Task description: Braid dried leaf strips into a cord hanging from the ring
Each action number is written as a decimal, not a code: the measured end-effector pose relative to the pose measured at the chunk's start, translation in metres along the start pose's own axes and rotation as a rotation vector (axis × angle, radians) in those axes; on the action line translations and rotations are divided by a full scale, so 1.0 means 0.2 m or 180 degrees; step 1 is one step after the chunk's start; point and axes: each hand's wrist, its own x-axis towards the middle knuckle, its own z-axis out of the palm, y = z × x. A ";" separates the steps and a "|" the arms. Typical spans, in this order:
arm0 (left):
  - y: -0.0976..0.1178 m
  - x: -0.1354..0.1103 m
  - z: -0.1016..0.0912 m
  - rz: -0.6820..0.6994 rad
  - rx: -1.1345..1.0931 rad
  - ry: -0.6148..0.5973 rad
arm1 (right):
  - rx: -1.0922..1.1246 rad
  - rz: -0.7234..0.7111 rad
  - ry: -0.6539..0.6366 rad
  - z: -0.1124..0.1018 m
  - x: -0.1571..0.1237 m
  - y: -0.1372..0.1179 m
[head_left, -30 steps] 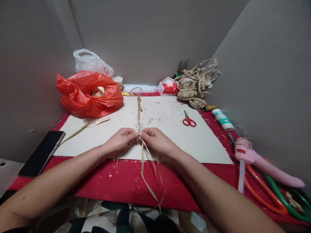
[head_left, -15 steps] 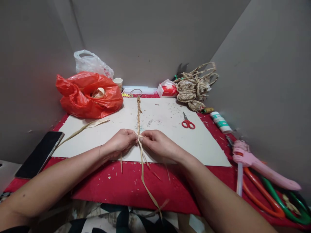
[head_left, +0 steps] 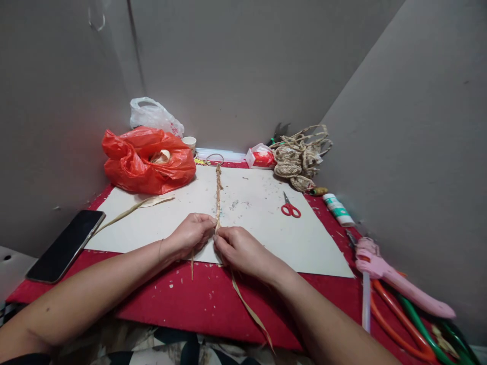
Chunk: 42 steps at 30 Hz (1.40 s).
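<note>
both hands meet in the middle of the frame, just below centre, over the near edge of a white sheet [head_left: 262, 228] that lies on a red table cover [head_left: 178, 296]. the left hand [head_left: 192, 235] is curled closed, its fingertips pinched on the near end of a braided cord [head_left: 218, 190] of dry straw. the cord runs straight up the sheet to a thin metal ring [head_left: 214, 158] at the far edge. the right hand [head_left: 238, 249] touches the left, its fingers folded tight around the loose strips [head_left: 249, 310] that come out of the braid. one long strip trails from under it toward the bottom of the frame, and a short one hangs below the left hand. a single flat leaf strip [head_left: 129, 210] lies on the sheet to the left, well apart from the hands. in the upper left sit a red plastic bag [head_left: 146, 165], a white plastic bag [head_left: 154, 114] behind it and a paper cup [head_left: 189, 143]. a dark phone [head_left: 65, 246] rests at the left edge. right of the cord lie red scissors [head_left: 290, 208]. beyond them are a pile of coiled braids [head_left: 300, 157] and a glue stick [head_left: 338, 210], with a pink glue gun [head_left: 395, 279] at lower right.
</note>
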 end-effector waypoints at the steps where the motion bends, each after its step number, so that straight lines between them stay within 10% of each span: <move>1: 0.00 0.00 0.00 0.0029 -0.0018 -0.0033 | -0.0116 0.0022 0.0018 0.00 0.00 0.00; 11: 0.01 0.00 0.00 0.0005 0.0272 0.0071 | 0.0310 -0.0206 -0.0193 -0.08 -0.03 0.02; 17: 0.02 0.00 -0.01 -0.0151 0.0124 -0.0122 | 0.1465 0.0363 0.0960 -0.12 0.01 0.09; 24: 0.02 0.00 -0.01 -0.0083 0.0159 -0.0256 | 0.3013 0.0776 -0.0379 -0.02 0.07 0.07; 42: 0.05 -0.02 -0.05 0.0887 0.2778 -0.0002 | 0.2911 0.1074 -0.0013 0.02 0.12 0.10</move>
